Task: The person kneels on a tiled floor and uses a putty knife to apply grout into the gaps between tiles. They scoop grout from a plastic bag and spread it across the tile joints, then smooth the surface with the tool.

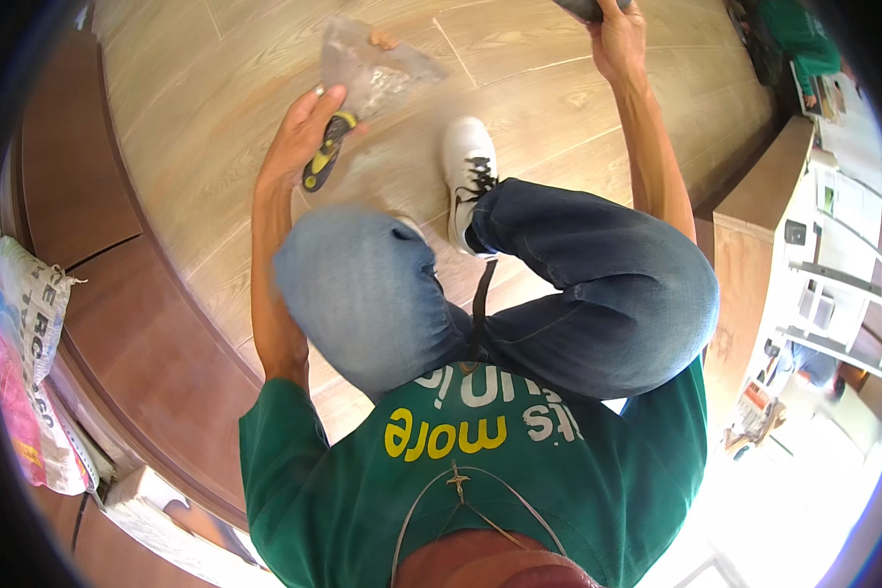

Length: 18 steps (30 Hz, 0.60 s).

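Observation:
My left hand (302, 135) is closed around the yellow and black handle of a putty knife (329, 149). Its wide, shiny blade tapers toward the handle and carries whitish smears. The blade is over the wood-look floor, in front of my left knee. At the top edge, my right hand (619, 41), arm stretched forward, grips a dark grey object (586, 8). Most of that object is cut off by the frame, so its kind cannot be made out. A white shoe (468, 162) with black laces rests on the floor between my arms.
Brown panels (157, 323) curve along the left side, with a printed woven sack (34, 333) beside them. On the right stand a wooden box-like piece (755, 201) and cluttered white shelving (843, 265). Another person in green (799, 39) is at the far right.

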Tool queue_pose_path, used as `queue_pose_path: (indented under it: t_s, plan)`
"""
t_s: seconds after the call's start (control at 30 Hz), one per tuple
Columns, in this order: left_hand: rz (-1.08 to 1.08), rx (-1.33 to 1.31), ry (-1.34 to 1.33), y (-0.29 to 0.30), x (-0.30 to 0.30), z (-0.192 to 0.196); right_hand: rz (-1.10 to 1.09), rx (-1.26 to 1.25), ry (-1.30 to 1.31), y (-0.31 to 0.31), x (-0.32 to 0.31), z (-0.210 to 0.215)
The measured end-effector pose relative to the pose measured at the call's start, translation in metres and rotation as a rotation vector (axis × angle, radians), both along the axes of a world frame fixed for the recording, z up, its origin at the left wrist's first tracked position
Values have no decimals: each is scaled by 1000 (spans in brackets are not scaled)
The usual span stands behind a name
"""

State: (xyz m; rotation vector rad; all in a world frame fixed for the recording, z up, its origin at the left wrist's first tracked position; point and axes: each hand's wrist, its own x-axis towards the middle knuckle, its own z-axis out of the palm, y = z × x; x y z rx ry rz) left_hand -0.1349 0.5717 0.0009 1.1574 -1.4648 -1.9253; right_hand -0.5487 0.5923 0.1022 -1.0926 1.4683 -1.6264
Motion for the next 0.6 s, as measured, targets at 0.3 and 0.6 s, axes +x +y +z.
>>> queue_pose_path:
  t_s: [0.3,0.6]
  plan:
    - [-230,-90,106,-11,-72,4,384,13,1414,77,48,11]
    - [-313,-101,-18,-18,-90,-6,488,-109,1586,41,32,-22]
